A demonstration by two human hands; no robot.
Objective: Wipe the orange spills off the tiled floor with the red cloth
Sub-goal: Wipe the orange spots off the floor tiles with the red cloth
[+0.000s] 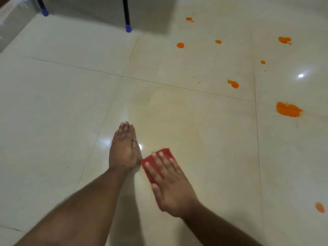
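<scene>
While the red cloth (156, 163) is pressed flat to the tiled floor (53, 103) under straight right hand (170, 183) fingers, smearing is risked.
Orange spills (288, 109) lie well apart to the right; the left hand (124, 150) rests flat, nothing held, and could be slid into wet patches.

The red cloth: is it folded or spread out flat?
Folded. The red cloth shows as a small, straight-edged pad under the flat right hand, hardly wider than the hand.

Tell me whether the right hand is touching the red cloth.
Touching. The head view shows the right hand lying flat on the red cloth, straight fingers pressing it onto the floor.
</scene>
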